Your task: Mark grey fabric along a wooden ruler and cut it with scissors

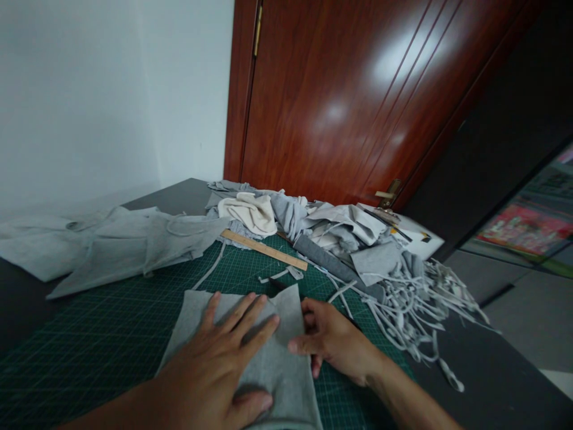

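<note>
A grey piece of cloth (pixel 282 382) lies on the green cutting mat (pixel 111 334) in front of me. My left hand (pixel 224 352) rests flat on it, fingers spread, pressing on its left and middle part. At the cloth's right edge is my right hand (pixel 331 340), with the thumb on top and the fingers curled at and below the edge, pinching it. The cloth's upper right corner is slightly raised. Something dark shows behind that corner and beside my right hand, mostly hidden; its kind I cannot make out. A narrow cloth scrap (pixel 293 273) sits just beyond.
A wooden ruler (pixel 264 249) lies across the mat's far part. Grey cloth (pixel 129 242) is spread at left. Behind the ruler are heaped fabrics with a cream cloth (pixel 250 213). Tangled grey strips (pixel 403 316) hang over the right side. A brown door (pixel 340 95) stands behind.
</note>
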{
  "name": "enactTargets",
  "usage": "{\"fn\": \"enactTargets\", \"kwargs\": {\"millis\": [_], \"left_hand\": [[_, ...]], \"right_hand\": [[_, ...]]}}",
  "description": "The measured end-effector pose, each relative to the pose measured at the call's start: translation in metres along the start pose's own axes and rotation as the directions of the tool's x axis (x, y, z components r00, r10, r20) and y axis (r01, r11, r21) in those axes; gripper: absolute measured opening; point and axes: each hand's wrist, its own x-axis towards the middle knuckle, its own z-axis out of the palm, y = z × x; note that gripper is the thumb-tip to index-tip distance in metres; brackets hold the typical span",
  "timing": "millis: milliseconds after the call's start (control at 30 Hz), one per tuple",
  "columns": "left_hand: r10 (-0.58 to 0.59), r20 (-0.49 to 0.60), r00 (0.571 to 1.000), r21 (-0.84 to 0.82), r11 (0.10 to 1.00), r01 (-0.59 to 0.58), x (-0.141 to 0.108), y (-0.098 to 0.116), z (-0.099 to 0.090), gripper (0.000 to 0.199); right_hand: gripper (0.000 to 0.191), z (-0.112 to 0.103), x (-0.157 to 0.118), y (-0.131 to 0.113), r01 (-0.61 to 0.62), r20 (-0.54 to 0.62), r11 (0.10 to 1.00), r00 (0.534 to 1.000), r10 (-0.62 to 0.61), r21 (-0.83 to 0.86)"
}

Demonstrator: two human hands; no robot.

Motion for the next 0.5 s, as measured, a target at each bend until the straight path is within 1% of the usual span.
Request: {"fn": "enactTargets", "kwargs": {"millis": [67,133,200,300,367,400,467,500], "left_hand": [[-0.001,0.0,1.0,-0.003,1.0,0.001,0.001,-0.001,0.001,0.082],[-0.004,0.008,1.0,-0.005,1.0,0.004,0.001,-0.002,0.003,0.082],[-0.012,0.013,1.0,0.004,1.0,0.012,0.002,-0.003,0.004,0.082],[0.002,-0.012,1.0,0.028,1.0,-0.002,0.003,-0.001,0.0,0.083],[0.075,-0.006,0.997,0.029,0.997,-0.075,0.003,0.002,-0.007,0.08],[0.135,0.012,0.991,0.017,0.991,-0.135,0.004,0.004,-0.011,0.078],[0.245,0.048,0.968,-0.034,0.969,-0.244,0.007,0.009,-0.02,0.074],[0.28,0.044,0.959,-0.062,0.959,-0.277,0.009,0.012,-0.023,0.074]], "right_hand": [[0.052,-0.003,-0.005,0.002,0.011,-0.031,0.997,0.999,-0.014,-0.072],[0.046,-0.005,-0.009,0.005,0.033,-0.115,0.98,0.992,-0.056,-0.196],[0.051,-0.004,-0.012,0.007,0.025,-0.2,0.939,0.975,-0.099,-0.342],[0.07,0.002,-0.014,0.009,-0.025,-0.281,0.856,0.949,-0.142,-0.516],[0.075,0.006,-0.016,0.01,-0.047,-0.298,0.82,0.942,-0.154,-0.57],[0.071,0.007,-0.016,0.011,-0.05,-0.299,0.812,0.941,-0.156,-0.582],[0.055,0.008,-0.017,0.013,-0.054,-0.295,0.803,0.943,-0.155,-0.594],[0.047,0.008,-0.017,0.014,-0.054,-0.291,0.798,0.944,-0.154,-0.6]]}}
